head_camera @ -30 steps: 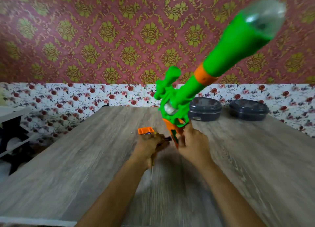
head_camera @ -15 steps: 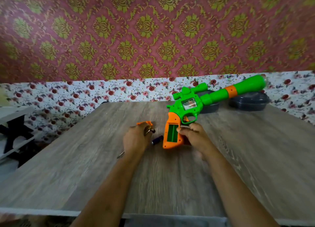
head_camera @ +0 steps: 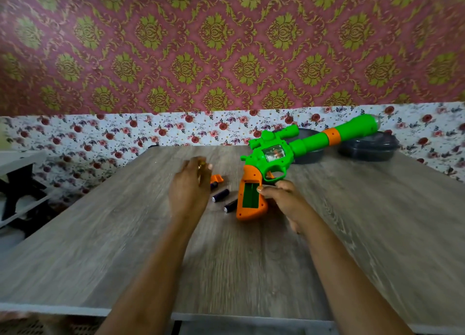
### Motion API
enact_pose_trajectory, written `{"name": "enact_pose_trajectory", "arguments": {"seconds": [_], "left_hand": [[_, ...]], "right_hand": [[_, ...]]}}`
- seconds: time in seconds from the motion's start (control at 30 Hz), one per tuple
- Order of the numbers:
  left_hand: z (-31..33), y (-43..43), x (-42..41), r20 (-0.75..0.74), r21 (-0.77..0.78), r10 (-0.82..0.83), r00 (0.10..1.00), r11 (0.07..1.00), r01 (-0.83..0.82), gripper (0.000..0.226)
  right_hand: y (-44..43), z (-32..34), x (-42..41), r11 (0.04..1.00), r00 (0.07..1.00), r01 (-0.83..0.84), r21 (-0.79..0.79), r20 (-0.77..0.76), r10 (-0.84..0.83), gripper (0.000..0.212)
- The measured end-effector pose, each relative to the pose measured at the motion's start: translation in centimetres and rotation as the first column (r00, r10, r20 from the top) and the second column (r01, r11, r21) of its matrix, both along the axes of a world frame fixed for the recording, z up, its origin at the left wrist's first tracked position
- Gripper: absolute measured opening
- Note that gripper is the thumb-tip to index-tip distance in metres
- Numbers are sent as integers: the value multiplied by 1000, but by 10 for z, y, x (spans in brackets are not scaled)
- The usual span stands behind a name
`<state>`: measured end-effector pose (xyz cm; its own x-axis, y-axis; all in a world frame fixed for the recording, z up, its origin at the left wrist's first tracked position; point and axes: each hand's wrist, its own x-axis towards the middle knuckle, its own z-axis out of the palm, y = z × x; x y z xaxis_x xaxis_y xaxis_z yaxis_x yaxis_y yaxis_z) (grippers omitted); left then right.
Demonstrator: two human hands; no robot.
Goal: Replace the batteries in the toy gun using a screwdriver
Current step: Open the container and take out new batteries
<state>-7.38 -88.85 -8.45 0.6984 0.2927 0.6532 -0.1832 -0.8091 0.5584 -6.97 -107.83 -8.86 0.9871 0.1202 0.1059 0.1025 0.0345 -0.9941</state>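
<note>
Green toy gun (head_camera: pixel 259 158) lay on the table (head_camera: pixel 125 234), barrel pointing far-right, open grip held by the right hand (head_camera: pixel 285 200); loose batteries (head_camera: pixel 221 195) lay nearer the blurred left hand (head_camera: pixel 191 188), its grasp unclear.

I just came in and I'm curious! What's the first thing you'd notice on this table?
The big green and orange gun jumps out first, lying on the far right part of the table with the battery slot in its handle open. Just left of the handle lie two dark batteries. The red and gold wall behind is very loud too.
</note>
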Motion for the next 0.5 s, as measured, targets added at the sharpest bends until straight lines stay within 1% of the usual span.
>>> {"name": "enact_pose_trajectory", "arguments": {"seconds": [0.07, 0.1, 0.17, 0.23, 0.3, 0.37, 0.43, 0.5], "left_hand": [[5, 4, -6, 90, -40, 83, 992, 996, -79, 36], [8, 6, -9, 113, -63, 105, 988, 993, -99, 36], [15, 9, -15, 158, -91, 74, 985, 994, -60, 35], [22, 16, -20, 226, -49, 37, 973, 998, -26, 30], [24, 29, -23, 260, -20, 36, 965, 999, -32, 22], [15, 48, -21, 228, -9, 58, 972, 998, -57, 16], [0, 66, -15, 149, -7, 100, 984, 995, -100, 14], [-9, 79, -10, 63, -101, 148, 987, 985, -141, 11]], "right_hand": [[1, -1, 2, 1000, 1000, -2, -3, -3, 2, 20], [3, -2, 3, 1000, 1000, -4, -9, -5, 4, 20], [3, -6, 5, 1000, 1000, -5, -24, -11, 5, 16], [4, -8, 7, 999, 1000, -16, -35, -19, 15, 13], [4, -10, 10, 999, 999, -23, -31, -23, 22, 13], [4, -11, 11, 999, 999, -36, -24, -35, 35, 11], [4, -13, 11, 999, 998, -41, -27, -50, 40, 7], [3, -14, 12, 999, 997, -37, -20, -67, 35, 6]]}}
